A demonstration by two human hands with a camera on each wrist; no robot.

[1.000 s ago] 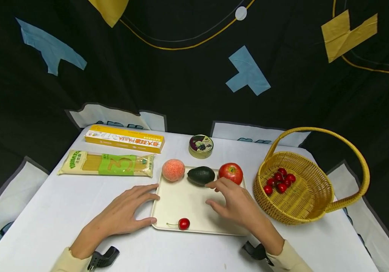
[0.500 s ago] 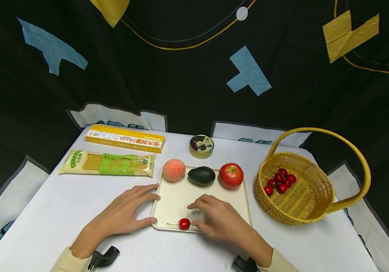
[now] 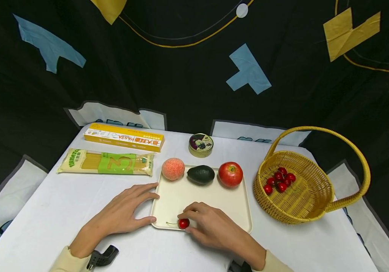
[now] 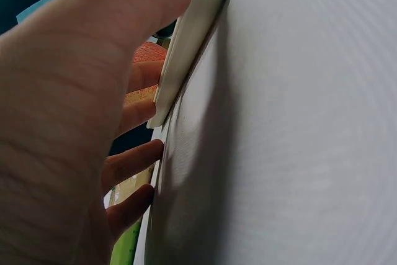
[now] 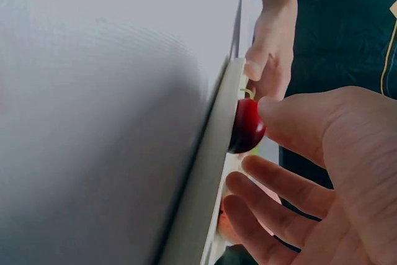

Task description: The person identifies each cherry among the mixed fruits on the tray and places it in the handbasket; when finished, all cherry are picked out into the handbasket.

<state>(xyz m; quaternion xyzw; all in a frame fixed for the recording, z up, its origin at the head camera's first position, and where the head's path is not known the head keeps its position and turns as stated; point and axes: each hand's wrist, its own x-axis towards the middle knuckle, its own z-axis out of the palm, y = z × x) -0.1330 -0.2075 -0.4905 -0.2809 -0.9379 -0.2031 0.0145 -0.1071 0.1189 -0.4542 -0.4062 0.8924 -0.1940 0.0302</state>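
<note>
A red cherry (image 3: 183,223) with a green stem lies near the front edge of a cream tray (image 3: 167,204). My right hand (image 3: 211,226) pinches it: the thumb touches its side in the right wrist view, and the index finger lies over it in the head view. The other fingers stay apart from the fruit. With fingers spread, my left hand (image 3: 123,211) touches the tray's left rim, its thumb at the near corner. Along the tray's back are a fuzzy pinkish-orange peach (image 3: 173,169), a dark green avocado (image 3: 200,175) and a red apple (image 3: 230,174).
To the right stands a wicker basket (image 3: 303,211) with a tall handle and several cherries (image 3: 280,179) inside. A yellow pasta box (image 3: 124,138) and a pasta packet (image 3: 106,162) lie at the back left. Behind the tray sits a round tin (image 3: 201,145).
My right hand has moved from beside the apple toward the front left, down to the cherry, and its fingers have closed on it. The left hand has stayed at the tray's rim.
</note>
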